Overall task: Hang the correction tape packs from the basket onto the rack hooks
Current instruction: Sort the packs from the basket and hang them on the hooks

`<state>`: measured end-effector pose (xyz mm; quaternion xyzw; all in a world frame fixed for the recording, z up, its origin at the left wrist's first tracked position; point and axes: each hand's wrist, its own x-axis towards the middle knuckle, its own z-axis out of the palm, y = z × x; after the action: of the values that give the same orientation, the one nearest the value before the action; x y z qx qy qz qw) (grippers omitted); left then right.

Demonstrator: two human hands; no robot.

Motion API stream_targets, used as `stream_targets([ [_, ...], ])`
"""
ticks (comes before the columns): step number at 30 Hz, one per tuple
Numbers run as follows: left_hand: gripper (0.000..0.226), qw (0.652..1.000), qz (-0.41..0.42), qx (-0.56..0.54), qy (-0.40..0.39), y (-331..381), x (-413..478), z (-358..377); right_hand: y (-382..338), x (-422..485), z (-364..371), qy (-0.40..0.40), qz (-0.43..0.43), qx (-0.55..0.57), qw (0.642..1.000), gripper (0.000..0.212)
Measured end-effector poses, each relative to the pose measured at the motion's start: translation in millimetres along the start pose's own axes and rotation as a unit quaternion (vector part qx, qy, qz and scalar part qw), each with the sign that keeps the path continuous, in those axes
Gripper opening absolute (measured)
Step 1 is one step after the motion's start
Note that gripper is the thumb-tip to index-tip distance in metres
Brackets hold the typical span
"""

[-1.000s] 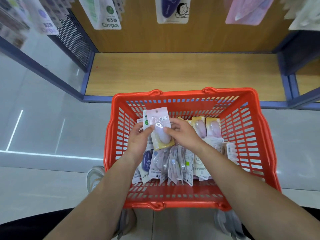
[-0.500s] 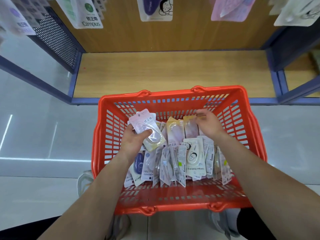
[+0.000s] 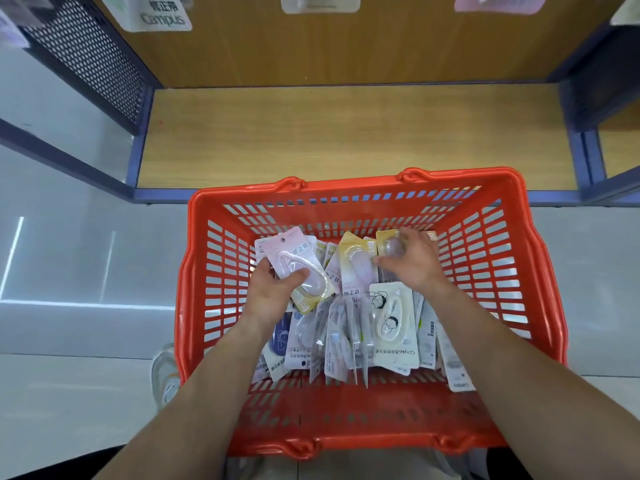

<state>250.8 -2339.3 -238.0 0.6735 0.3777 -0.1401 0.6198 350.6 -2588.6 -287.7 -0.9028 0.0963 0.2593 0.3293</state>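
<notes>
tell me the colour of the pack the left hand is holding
The pack in the left hand is pink fading to yellow; head view.

One head-worn wide-angle cam, pointed fwd & steeply down, sits close above the red basket (image 3: 346, 188), which fills the frame's lower middle, w/ the wooden shelf (image 3: 346, 133) just beyond & hung packs (image 3: 162, 15) cropped at the top edge.

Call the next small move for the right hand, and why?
Probably lift the right hand, drawing the yellow-topped pack out of the basket: its fingers curl round that pack, and the left hand holds a pink pack.
</notes>
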Motion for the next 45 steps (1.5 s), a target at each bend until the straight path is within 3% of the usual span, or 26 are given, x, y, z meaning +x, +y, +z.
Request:
stream_targets([
  [8, 0.044, 1.000, -0.005, -0.010, 0.006, -0.9, -3.7, -0.6, 4.9, -4.8, 2.4, -0.004, -0.013, 0.002, 1.000, 0.085],
  [10, 0.042, 1.000, -0.006, -0.009, 0.004, -0.6, -4.7, -0.2, 9.2, -10.3, 2.1, -0.014, -0.025, 0.013, 1.000, 0.076],
  [16, 0.036, 1.000, -0.006, 0.004, 0.011, 0.9, -5.4, 0.8, 16.3, -34.6, 19.7, -0.088, 0.001, 0.226, 0.970, 0.042],
  [19, 0.036, 1.000, -0.004, 0.005, 0.008, 2.9, -4.8, -1.1, 14.7, -35.5, 11.7, -0.118, -0.013, 0.230, 0.966, 0.029],
  [24, 0.034, 1.000, 0.003, 0.007, -0.014, -0.2, -5.8, -3.5, -0.3, -44.0, -3.8, -0.147, -0.053, 0.258, 0.953, 0.025],
  [31, 0.038, 1.000, -0.007, -0.001, -0.013, -4.2, -7.8, -7.9, -39.3, -41.3, 2.4, -0.139, -0.087, 0.263, 0.951, 0.016],
  [34, 0.039, 1.000, -0.004, -0.002, 0.010, -2.0, -9.0, -13.2, -38.5, -41.1, 17.5, -0.169, -0.082, 0.182, 0.965, 0.024],
  [36, 0.037, 1.000, -0.002, -0.005, 0.019, -1.9, -10.1, -15.6, -29.2, -40.5, 24.8, -0.165, -0.077, 0.140, 0.973, 0.044],
  [39, 0.038, 1.000, 0.001, 0.003, 0.014, -4.9, -11.5, -17.6, -20.1, -39.7, 27.2, -0.160, -0.088, 0.112, 0.977, 0.066],
  [43, 0.040, 1.000, 0.009, -0.004, 0.011, -5.1, -13.3, -17.9, -25.3, -39.2, 24.9, -0.209, -0.067, 0.094, 0.971, 0.073],
  [45, 0.036, 1.000, 0.014, -0.011, 0.016, -1.0, -14.6, -19.0, -26.3, -40.1, 25.3, -0.229, -0.061, 0.079, 0.968, 0.095],
])
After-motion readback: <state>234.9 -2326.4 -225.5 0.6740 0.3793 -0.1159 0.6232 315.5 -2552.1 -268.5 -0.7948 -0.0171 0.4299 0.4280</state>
